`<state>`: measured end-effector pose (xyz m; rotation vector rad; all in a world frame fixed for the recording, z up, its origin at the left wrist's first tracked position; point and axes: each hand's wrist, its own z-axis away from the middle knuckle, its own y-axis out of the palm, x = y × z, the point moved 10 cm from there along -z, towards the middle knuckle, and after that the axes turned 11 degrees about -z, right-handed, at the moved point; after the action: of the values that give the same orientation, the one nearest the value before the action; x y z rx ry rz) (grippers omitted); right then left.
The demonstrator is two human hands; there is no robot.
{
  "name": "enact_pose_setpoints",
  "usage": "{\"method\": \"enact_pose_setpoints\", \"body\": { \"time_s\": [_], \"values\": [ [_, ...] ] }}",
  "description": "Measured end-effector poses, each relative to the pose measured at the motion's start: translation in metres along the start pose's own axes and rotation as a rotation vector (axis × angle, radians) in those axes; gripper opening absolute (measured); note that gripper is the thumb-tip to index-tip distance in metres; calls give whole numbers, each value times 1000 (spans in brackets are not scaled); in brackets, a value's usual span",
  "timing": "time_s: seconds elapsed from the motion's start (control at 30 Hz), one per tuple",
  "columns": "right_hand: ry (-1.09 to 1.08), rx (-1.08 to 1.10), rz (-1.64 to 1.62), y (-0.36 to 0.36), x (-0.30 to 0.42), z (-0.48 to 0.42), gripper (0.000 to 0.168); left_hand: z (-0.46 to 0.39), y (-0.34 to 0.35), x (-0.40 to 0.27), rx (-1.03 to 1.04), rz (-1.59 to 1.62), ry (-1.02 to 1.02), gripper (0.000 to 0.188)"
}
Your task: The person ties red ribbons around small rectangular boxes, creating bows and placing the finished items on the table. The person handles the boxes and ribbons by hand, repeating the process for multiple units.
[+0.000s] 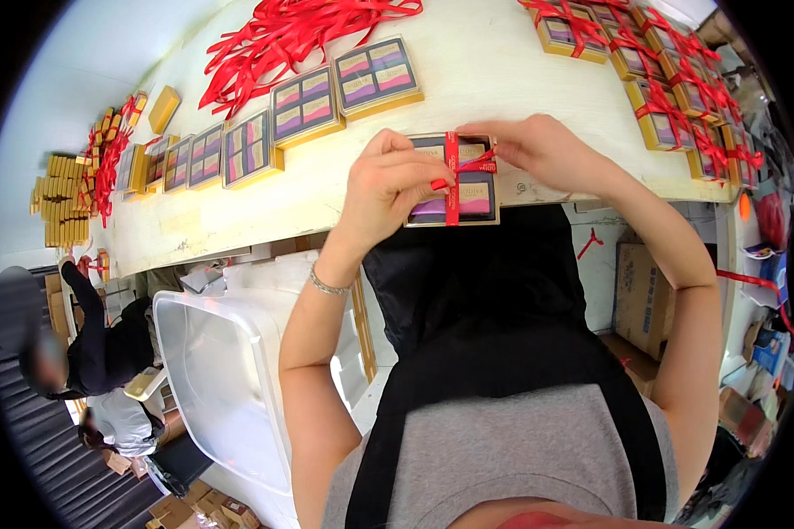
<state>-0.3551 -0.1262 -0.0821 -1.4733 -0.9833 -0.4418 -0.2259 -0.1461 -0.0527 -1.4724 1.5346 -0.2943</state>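
At the table's front edge lies a square gift box [424, 218] with a clear lid, a gold base and several pink and purple packets inside. A red printed ribbon [452, 210] crosses it in both directions. My left hand [384, 188] rests over the box's left side, its thumb and fingers pinching a short piece of the ribbon near the crossing. On the far right, my right hand [549, 155] has its thumb at a ribbon strand leading from the crossing, and its index finger reaches along the box's back edge. My left fingers hide part of the lid.
A row of unribboned boxes [308, 109] runs along the table [483, 73] to the left, below a heap of red ribbons [271, 46]. Ribboned boxes [661, 112] stand at right. A translucent plastic bin [218, 377] is lower left; two people are beyond it.
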Motion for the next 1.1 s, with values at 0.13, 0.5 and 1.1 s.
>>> {"method": "enact_pose_setpoints", "body": {
  "time_s": [0.13,0.5,1.1],
  "values": [
    [542,134,-912,14,-32,10,17,16,8,11,-78,59,-172,7],
    [183,203,-346,14,20,-29,12,7,13,18,-10,67,-335,11],
    [-331,180,535,17,24,12,51,25,13,17,-91,143,-239,5]
  ]
}}
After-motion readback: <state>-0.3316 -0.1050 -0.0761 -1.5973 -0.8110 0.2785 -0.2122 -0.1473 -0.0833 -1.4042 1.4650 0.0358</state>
